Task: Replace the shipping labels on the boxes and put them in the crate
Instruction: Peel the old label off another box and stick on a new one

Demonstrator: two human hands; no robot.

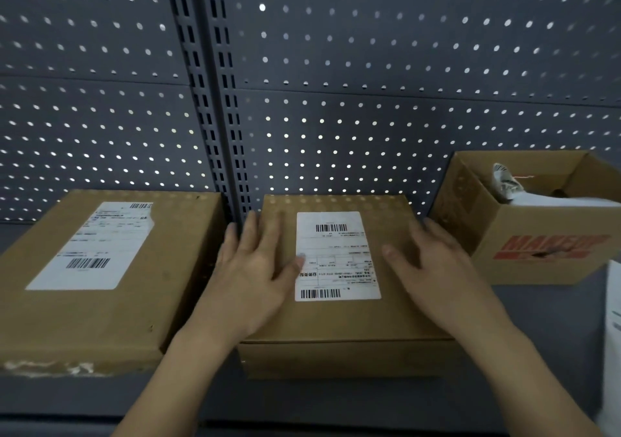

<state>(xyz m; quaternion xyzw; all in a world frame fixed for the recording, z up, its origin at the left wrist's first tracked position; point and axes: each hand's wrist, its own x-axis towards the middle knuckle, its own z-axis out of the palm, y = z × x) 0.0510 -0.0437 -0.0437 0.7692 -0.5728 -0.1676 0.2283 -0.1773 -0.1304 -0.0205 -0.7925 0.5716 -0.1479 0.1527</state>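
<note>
The box [336,329] under the left hand [255,268] and the right hand [433,268] was plain brown cardboard, matt and smooth, and the label [336,255] between the two hands was smooth white paper printed in black. Left of the left hand, a second box [100,319] was the same matt cardboard, its near edge torn rough and pale, and its paper sticker [90,248] had a ragged far corner. Right of the right hand, an open carton [537,235] was matt cardboard with red print, and beyond the fingers the perforated back panel [369,67] looked like grey painted metal, matt like the shelf [537,319].
</note>
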